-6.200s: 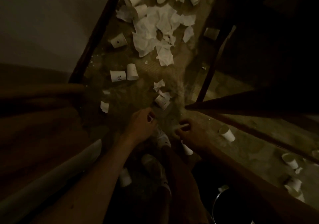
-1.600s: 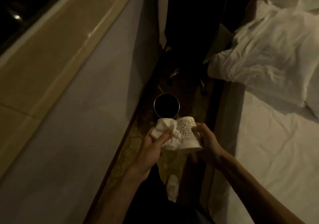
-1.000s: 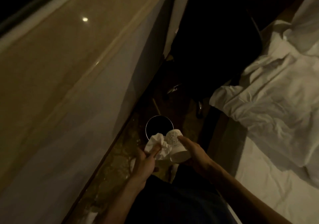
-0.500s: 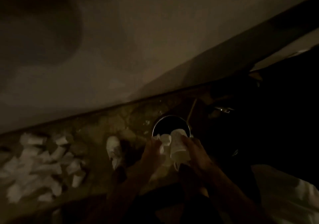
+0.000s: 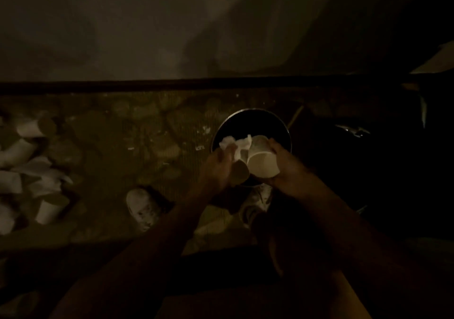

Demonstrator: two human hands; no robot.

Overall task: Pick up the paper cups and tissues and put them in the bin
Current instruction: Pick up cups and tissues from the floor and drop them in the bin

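Pale wall (image 5: 122, 23) is seen above patterned floor (image 5: 147, 134); heap of cups and tissues (image 5: 32, 171) is left lying far left; round dark bin (image 5: 250, 109) is stood near the wall; over its near rim, left hand (image 5: 216, 168) is curled on crumpled tissue (image 5: 235, 144); right hand (image 5: 287, 164) is wrapped round paper cup (image 5: 261, 161), tilted, touching the tissue.

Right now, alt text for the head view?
Dim downward view: the left hand grips crumpled tissue and the right hand grips a paper cup, both over the open round bin on the floor. More cups and tissues litter the floor at far left.
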